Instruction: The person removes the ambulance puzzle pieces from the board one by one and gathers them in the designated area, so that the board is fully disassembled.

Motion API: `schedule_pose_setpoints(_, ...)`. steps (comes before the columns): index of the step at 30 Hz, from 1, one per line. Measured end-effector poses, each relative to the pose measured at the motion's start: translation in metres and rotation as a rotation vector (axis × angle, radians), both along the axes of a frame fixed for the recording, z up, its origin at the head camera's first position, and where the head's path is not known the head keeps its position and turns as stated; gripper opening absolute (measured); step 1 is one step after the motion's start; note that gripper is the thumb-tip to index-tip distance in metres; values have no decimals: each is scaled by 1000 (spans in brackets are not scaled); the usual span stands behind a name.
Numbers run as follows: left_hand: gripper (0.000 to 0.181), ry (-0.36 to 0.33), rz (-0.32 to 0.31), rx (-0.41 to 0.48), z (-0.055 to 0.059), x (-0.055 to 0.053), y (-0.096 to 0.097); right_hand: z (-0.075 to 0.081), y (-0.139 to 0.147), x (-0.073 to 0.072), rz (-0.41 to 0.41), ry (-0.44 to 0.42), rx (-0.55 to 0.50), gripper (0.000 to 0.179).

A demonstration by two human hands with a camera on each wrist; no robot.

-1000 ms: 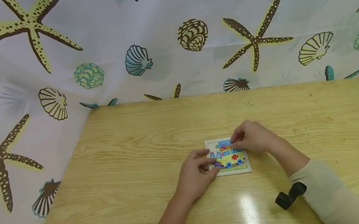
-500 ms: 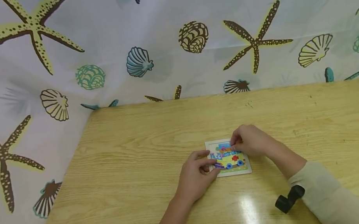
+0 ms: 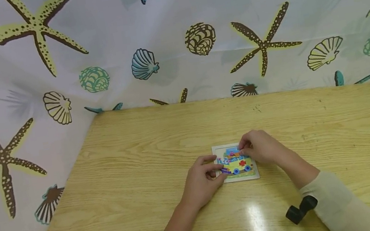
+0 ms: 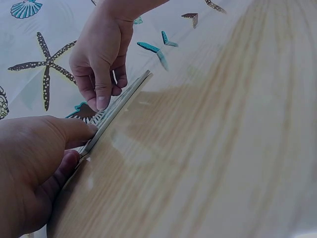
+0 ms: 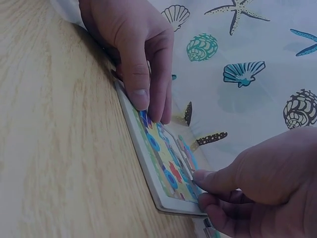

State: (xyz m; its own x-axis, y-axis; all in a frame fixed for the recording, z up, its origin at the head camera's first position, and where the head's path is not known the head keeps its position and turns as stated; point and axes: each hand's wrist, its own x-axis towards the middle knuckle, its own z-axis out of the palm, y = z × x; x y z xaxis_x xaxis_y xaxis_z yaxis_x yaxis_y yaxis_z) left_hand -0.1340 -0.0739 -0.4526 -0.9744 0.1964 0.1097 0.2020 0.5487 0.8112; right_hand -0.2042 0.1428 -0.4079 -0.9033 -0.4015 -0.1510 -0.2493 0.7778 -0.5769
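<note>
Since the earlier frame, a blue-and-orange puzzle piece (image 3: 232, 151) has been shifted slightly nearer the person by the right hand (image 3: 261, 146), while the left hand (image 3: 198, 180) has been kept in place. Nearest, pale sleeves (image 3: 342, 199) are seen, with a black device (image 3: 301, 210) worn at the right wrist and part of another at the left. A bright reflection is cast on the tabletop ahead of them. By the left hand, a white-framed puzzle board (image 3: 241, 178) is held at its left side, the fingers bent and the thumb and a fingertip set on the picture. The board is laid flat on the wood-grained table (image 3: 136, 172), and a yellow ambulance with a red cross is shown on it. Just beyond the ambulance's roof, the piece is pinched between the right thumb and fingertips, the gap closed down to it; whether it is fully seated cannot be told. Behind the table, a white cloth (image 3: 168, 16) printed with starfish and shells is hung.
</note>
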Motion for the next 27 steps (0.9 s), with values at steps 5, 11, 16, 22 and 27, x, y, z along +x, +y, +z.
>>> schedule_pose_setpoints(5, 21, -3, 2, 4, 0, -1, 0, 3, 8, 3, -30, -4, -15, 10)
schedule_pose_setpoints(11, 20, 3, 1, 9, -3, -1, 0, 2, 21, 7, -59, 2, -53, 13)
schedule_pose_setpoints(16, 21, -1, 5, 10, -3, -1, 0, 3, 30, 7, -83, -29, -70, 14)
schedule_pose_setpoints(22, 21, -2, 4, 23, -2, 0, 1, 9, 44, 6, -95, -20, -58, 13)
schedule_pose_setpoints(27, 21, -18, 10, 26, -1, 0, 2, 11, 56, 5, -98, -8, -28, 15)
